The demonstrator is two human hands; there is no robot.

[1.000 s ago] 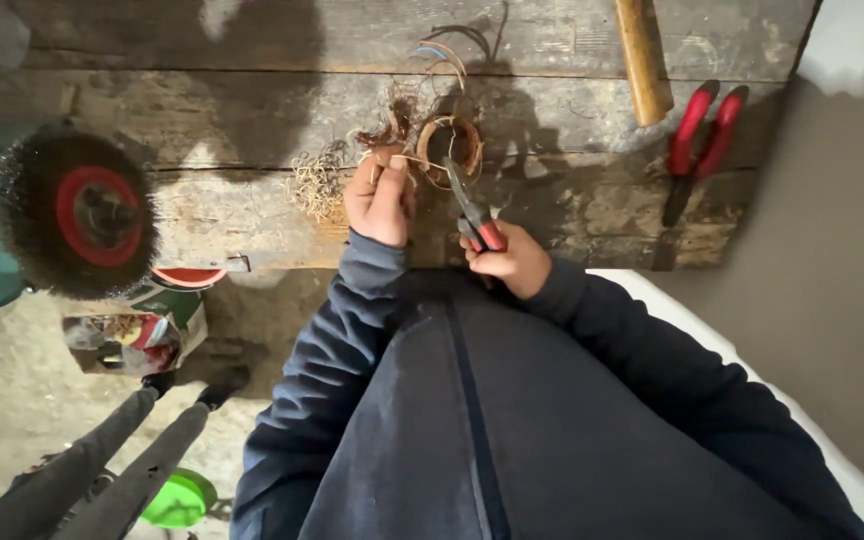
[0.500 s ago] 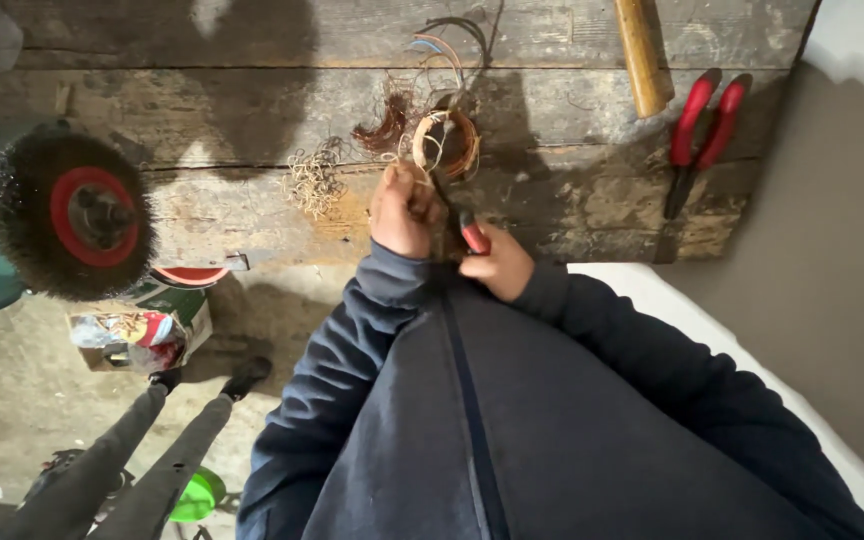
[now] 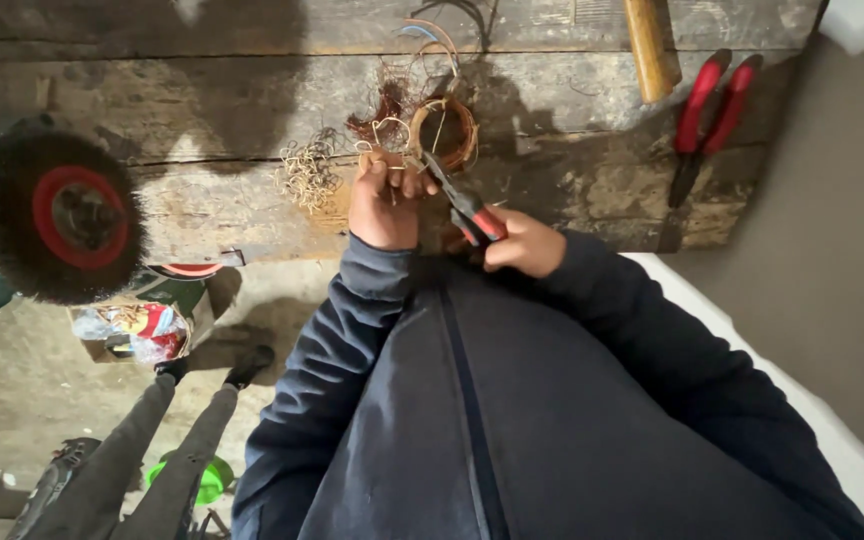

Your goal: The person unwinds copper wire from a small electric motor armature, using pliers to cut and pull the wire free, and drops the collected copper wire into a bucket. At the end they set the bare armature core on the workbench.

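Observation:
My left hand (image 3: 384, 205) pinches thin copper wire strands at the edge of a wooden workbench (image 3: 572, 170). My right hand (image 3: 517, 243) grips red-and-black handled cutters (image 3: 457, 195), whose jaws point up toward the wire by my left fingers. Just beyond the cutter tip sits a small copper wire coil (image 3: 444, 130) with loose strands and a reddish tangle (image 3: 384, 108) beside it. A pile of short cut wire bits (image 3: 307, 172) lies left of my left hand.
Red-handled pliers (image 3: 704, 120) lie on the bench at right, a wooden handle (image 3: 650, 45) at the top. A round wire brush wheel with a red hub (image 3: 52, 212) is at left. Below, a box of scraps (image 3: 132, 330) and another person's legs (image 3: 142, 470) stand on the concrete floor.
Both hands shifted slightly: my left hand moved up toward the coil and holds the wire strands, and the cutters tilted so their jaws meet the wire near my left fingers.

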